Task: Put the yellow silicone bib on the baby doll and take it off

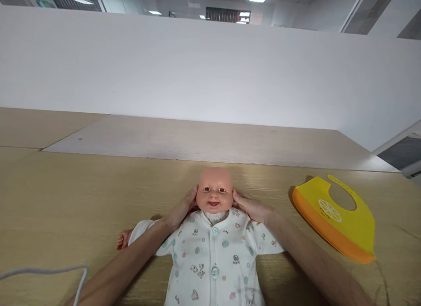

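Note:
A baby doll (214, 196) lies on its back on the wooden table (66, 201), head away from me, dressed in a white patterned romper (213, 262). My left hand (182, 208) rests against the left side of the doll's head, fingers curled round it. My right hand (250, 206) presses the right side of the head in the same way. Both hands hold the head between them. The doll's bare hand (122, 240) sticks out of the sleeve at the left.
A yellow and orange silicone bib (335, 218) lies on the table to the right of the doll. A white cable (49, 271) curves across the lower left corner. A white partition wall (210, 69) stands behind the table.

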`<move>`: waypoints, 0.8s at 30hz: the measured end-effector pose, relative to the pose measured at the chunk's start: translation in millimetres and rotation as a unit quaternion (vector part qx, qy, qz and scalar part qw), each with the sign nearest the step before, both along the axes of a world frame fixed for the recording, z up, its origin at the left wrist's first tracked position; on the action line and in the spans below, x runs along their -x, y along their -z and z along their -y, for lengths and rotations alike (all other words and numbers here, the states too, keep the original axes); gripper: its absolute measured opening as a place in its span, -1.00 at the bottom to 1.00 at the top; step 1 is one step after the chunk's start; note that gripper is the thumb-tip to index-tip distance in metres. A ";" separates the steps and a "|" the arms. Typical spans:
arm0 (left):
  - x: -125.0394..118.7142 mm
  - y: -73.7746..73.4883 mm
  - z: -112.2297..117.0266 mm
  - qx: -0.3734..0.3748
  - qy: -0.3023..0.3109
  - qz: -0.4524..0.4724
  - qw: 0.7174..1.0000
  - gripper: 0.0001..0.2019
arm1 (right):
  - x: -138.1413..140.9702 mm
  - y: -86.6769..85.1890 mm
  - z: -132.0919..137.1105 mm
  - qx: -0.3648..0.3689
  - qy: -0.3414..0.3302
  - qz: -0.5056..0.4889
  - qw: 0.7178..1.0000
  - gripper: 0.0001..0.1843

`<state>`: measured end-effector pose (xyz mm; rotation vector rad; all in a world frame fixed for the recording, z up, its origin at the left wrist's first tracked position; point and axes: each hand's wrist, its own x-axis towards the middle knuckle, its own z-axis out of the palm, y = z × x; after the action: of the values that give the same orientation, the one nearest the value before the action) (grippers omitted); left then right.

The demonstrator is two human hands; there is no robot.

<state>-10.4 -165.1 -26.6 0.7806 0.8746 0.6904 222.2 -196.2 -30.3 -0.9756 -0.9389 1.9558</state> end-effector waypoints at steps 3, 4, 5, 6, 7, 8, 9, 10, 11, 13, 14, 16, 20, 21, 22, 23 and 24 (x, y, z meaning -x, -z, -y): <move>-2.3 -0.4 -10.8 -0.015 -0.005 -0.010 1.000 -0.43 | -0.8 -0.4 -9.9 0.008 0.020 0.006 1.000 -0.26; -3.1 -0.4 -14.5 -0.015 -0.005 -0.011 1.000 -0.43 | -0.9 -1.4 -13.2 0.009 0.023 0.010 1.000 -0.28; -4.0 -0.4 -18.2 -0.013 -0.003 -0.012 1.000 -0.43 | -0.9 -2.9 -16.4 0.010 0.023 0.014 1.000 -0.29; -4.9 -0.4 -21.7 -0.010 0.000 -0.011 1.000 -0.42 | -0.8 -5.0 -19.4 0.011 0.021 0.016 1.000 -0.31; -5.8 -0.3 -24.9 -0.007 0.004 -0.010 1.000 -0.41 | -0.7 -7.6 -22.0 0.013 0.016 0.018 1.000 -0.33; -6.7 -0.2 -27.8 -0.005 0.004 -0.010 1.000 -0.41 | -0.6 -10.4 -24.3 0.015 0.013 0.019 1.000 -0.34; -7.7 -0.1 -30.4 -0.004 0.002 -0.010 1.000 -0.40 | -0.4 -13.3 -26.3 0.017 0.010 0.022 1.000 -0.36; -8.6 -0.1 -32.7 -0.005 -0.001 -0.008 1.000 -0.40 | -0.2 -16.1 -28.1 0.019 0.010 0.026 0.999 -0.37; -9.6 -0.3 -34.6 -0.005 -0.005 -0.007 1.000 -0.40 | 0.1 -18.7 -29.6 0.022 0.011 0.030 0.999 -0.38; -11.6 -1.7 -37.5 -0.003 -0.005 0.002 1.000 -0.39 | 1.0 -23.2 -32.3 0.032 0.017 0.039 0.999 -0.38; -12.7 -2.9 -38.6 -0.001 0.000 0.008 1.000 -0.38 | 1.8 -25.1 -33.6 0.038 0.024 0.043 0.998 -0.38; -14.8 -5.8 -40.6 0.006 0.005 0.019 1.000 -0.37 | 3.8 -28.2 -36.3 0.046 0.041 0.041 0.997 -0.39; -18.2 -9.7 -45.3 0.016 -0.009 0.023 1.000 -0.38 | 6.7 -30.7 -43.3 0.051 0.060 0.028 0.996 -0.37; -19.1 -9.8 -47.1 0.018 -0.013 0.022 1.000 -0.38 | 6.8 -30.4 -45.4 0.053 0.060 0.027 0.996 -0.36; -20.1 -9.7 -49.5 0.018 -0.017 0.021 0.999 -0.38 | 6.8 -29.8 -47.7 0.058 0.058 0.027 0.996 -0.34; -21.2 -9.5 -52.3 0.016 -0.025 0.019 0.999 -0.39 | 6.7 -29.0 -50.1 0.066 0.056 0.028 0.996 -0.33; -22.4 -9.3 -55.6 0.013 -0.036 0.014 0.999 -0.40 | 6.9 -28.2 -52.6 0.075 0.057 0.032 0.995 -0.31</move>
<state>12.1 -109.5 -17.3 0.7170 0.8874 0.7512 215.4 -143.6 -2.1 -1.1568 -0.7615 1.9304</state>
